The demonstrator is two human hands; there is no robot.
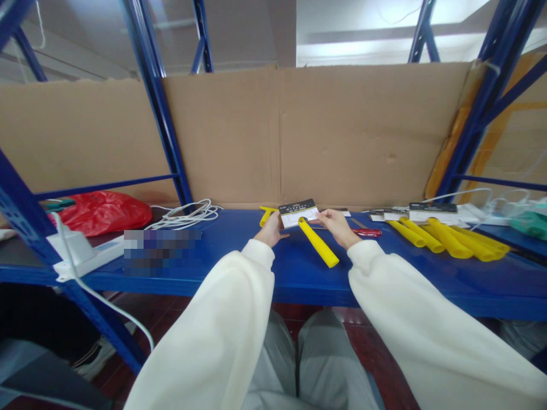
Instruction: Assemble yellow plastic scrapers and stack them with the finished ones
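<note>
Before me on the blue shelf, my left hand (270,229) grips the left edge of a black-and-white printed card (298,217). My right hand (335,226) is closed in a pinch at the card's right edge. A yellow tapered plastic tube (320,245) extends from the card's lower side toward me, its flattened end against the card. Behind my left hand lies another yellow piece (268,214), partly hidden. A slim red-handled tool (367,232) rests just right of my right hand; its exact kind is unclear.
Several yellow tubes (448,239) with cards (433,212) lie at the right. At the left are a white power strip (96,256), a coiled white cable (192,215) and a red plastic bag (106,212). A cardboard panel (342,136) and blue posts (164,108) stand behind.
</note>
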